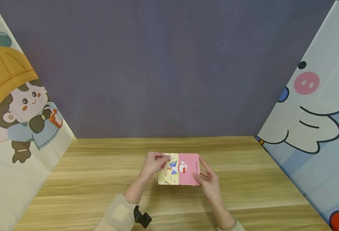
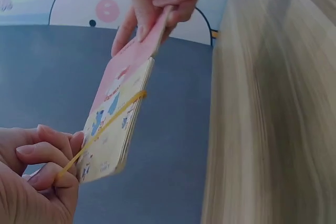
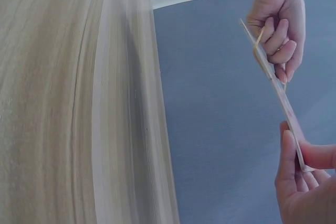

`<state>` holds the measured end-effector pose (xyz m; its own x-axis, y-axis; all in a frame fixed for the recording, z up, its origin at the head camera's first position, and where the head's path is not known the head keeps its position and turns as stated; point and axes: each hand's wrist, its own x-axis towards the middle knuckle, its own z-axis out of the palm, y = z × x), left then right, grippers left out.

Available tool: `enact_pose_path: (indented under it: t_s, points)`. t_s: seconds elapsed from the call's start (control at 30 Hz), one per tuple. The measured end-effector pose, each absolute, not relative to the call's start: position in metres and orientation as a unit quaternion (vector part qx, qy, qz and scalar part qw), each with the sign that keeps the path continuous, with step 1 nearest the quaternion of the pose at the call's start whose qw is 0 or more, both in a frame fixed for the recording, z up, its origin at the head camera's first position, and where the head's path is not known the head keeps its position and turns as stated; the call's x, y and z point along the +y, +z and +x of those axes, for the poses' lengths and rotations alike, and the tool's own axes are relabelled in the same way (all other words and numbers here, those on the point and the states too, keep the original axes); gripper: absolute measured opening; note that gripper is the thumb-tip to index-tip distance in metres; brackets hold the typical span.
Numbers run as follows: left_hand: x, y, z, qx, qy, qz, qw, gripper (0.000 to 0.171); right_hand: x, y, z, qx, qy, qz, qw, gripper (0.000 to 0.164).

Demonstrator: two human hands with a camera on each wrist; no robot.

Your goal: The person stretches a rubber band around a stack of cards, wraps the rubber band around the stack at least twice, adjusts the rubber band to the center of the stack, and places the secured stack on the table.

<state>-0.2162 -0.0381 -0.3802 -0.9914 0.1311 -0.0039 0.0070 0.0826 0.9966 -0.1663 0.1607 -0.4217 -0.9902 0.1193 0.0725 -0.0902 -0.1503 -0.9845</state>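
Note:
A small flat booklet (image 1: 189, 175) with a pink part and a pale yellow part, both printed with cartoon figures, is held up over the table. My right hand (image 1: 211, 183) grips its pink end, thumb on the front face and fingers behind. A thin yellow elastic band (image 2: 105, 130) runs slantwise across the yellow part, which shows several layers at its edge. With curled fingers, my left hand (image 1: 155, 163) pinches the band at the yellow end and draws it away from the surface. The right wrist view shows the booklet edge-on between the left hand (image 3: 281, 38) and the right hand (image 3: 304, 187).
Beneath the hands lies a wood-grain table (image 1: 105, 166). A dark grey-blue panel (image 1: 163, 70) stands along its far edge. Cartoon-printed side panels flank it, with a child in a yellow hat (image 1: 10, 75) at left and a white pink-nosed figure (image 1: 325, 128) at right.

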Motion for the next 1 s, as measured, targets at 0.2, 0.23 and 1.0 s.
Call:
enact_pose_path:
  t_s: [0.2, 0.23, 1.0]
  points:
    - [-0.037, -0.373, -0.217, 0.724, 0.685, 0.051, 0.062, 0.020, 0.163, -0.426, -0.165, -0.650, 0.756, 0.033, 0.074, 0.066]
    - [-0.038, -0.372, -0.218, 0.710, 0.699, 0.041, 0.077, 0.022, 0.163, -0.427, -0.164, -0.648, 0.756, 0.046, 0.077, 0.066]
    - [-0.068, -0.353, -0.262, 0.593, 0.774, 0.023, 0.223, 0.037, 0.162, -0.425, -0.159, -0.652, 0.757, 0.035, 0.036, 0.066]
